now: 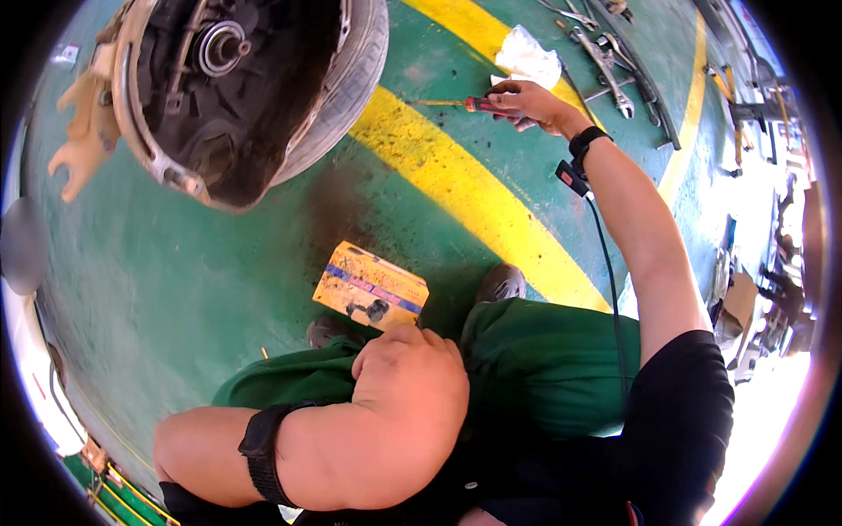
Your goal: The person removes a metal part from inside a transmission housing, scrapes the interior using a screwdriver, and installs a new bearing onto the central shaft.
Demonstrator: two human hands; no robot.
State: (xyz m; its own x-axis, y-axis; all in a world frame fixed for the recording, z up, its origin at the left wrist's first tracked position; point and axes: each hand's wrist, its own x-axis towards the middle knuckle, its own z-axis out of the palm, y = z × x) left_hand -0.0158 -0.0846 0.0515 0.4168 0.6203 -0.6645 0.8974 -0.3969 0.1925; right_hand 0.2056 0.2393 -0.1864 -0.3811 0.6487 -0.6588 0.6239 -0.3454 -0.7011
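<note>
My right hand (pixel 533 105) is closed round the red and black handle of a screwdriver (pixel 478 104), held out over the floor. Its long thin shaft points left toward a large round metal housing (pixel 127 114), with a shaft and bearing ring (pixel 221 49) inside. My left hand (pixel 410 346) is low in front of me, by my knees, knuckles up. Its fingertips are hidden, and whether it grips anything cannot be made out. Just beyond its knuckles is a yellow-orange cardboard box (pixel 373 285) with a blue stripe, overlapped by the hand in view.
A tyre (pixel 358 83) lies under or behind the housing. White crumpled paper (pixel 528 58) is beyond my right hand. Wrenches (pixel 603 66) and a long bar (pixel 653 101) lie at the upper right. A black cable (pixel 605 250) hangs from a small device at my right wrist.
</note>
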